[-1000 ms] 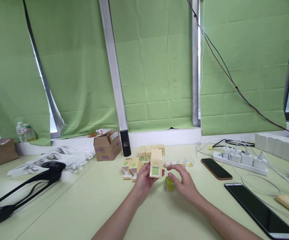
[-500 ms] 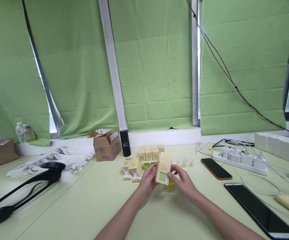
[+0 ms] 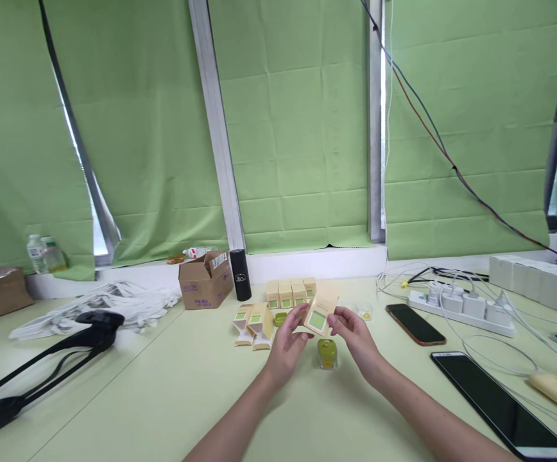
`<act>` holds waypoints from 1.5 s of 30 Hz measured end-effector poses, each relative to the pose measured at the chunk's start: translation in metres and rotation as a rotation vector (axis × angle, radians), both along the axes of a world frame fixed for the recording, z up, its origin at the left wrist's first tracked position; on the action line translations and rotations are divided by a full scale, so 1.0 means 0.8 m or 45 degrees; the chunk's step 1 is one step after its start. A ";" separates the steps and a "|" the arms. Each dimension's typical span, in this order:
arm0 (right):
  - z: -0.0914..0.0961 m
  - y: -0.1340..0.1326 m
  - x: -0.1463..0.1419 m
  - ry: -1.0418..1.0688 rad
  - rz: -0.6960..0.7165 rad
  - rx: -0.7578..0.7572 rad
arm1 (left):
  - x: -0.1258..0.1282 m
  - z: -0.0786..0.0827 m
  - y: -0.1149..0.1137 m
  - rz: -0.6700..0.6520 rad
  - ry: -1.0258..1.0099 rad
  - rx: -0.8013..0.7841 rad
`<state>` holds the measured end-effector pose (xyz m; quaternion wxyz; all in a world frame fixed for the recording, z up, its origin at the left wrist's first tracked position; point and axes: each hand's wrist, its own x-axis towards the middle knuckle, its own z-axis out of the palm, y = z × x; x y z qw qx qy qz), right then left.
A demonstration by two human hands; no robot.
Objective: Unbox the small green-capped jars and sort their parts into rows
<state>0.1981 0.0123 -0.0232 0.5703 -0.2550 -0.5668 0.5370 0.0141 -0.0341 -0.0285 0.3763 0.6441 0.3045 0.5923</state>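
Between my hands is a small cream cardboard box with a green window on its front, tilted and lifted off the table. My left hand grips its left edge, the thumb low and the fingers partly behind it. On the lower right corner, my right hand pinches the card. Just below the box stands a small clear container with a green lid and yellow inside. To the left, two flattened or part-opened cream boxes stand beside a green lid. The inside of the held box is hidden.
Several closed cream boxes stand in a row behind. A clear container lies beyond my right hand. Phones, a tablet-like device and a power strip with cables are rightward. A carton and black cylinder stand behind left.
The cream box has tilted, its top swinging to the right. My left hand has opened its grip a little, and more of the green-lidded container shows below.
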 end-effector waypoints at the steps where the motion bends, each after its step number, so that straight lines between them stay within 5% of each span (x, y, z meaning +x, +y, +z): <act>1: 0.001 0.001 0.000 -0.006 -0.010 -0.006 | 0.001 -0.001 0.000 0.040 0.056 0.027; 13: 0.005 0.024 -0.015 0.078 0.059 -0.125 | 0.012 0.012 0.013 0.279 0.142 0.046; 27: 0.004 0.054 -0.052 0.204 -0.106 -0.167 | 0.017 0.022 0.059 0.480 -0.022 0.040; 45: -0.002 0.049 -0.046 0.194 -0.064 -0.155 | 0.018 -0.004 0.049 0.419 -0.121 0.095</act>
